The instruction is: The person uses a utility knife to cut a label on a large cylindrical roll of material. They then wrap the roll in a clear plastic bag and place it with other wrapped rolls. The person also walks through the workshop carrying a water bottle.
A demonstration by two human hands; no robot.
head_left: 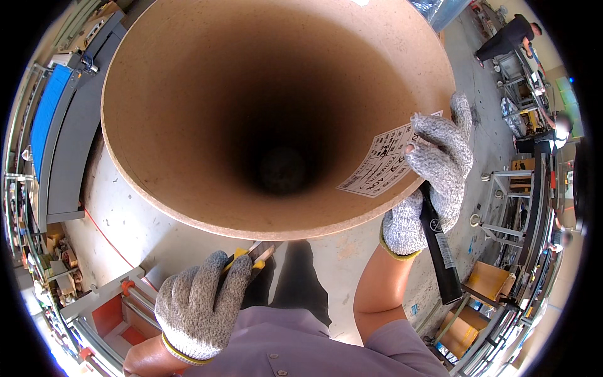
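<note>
A large brown cardboard tube (207, 210) fills the upper middle, its open mouth facing me and its inside falling into shadow. A white printed label (377, 164) is stuck on the inner wall at the right. My right hand (440, 160), in a grey knit glove, is at the tube's right rim, fingers over the edge. It also grips a slim black cylinder (443, 261) with a small label, pointing down toward me. Below the rim, my left hand (201, 305), gloved too, is closed around a yellow-handled blade tool (259, 262); most of its handle is hidden.
A grey machine with a blue top (53, 113) stands at the left. Near my left arm is a metal frame with red panels (108, 317). Carts (505, 207) and cardboard boxes (461, 333) line the right, where a person in dark clothes (509, 39) bends over a bench.
</note>
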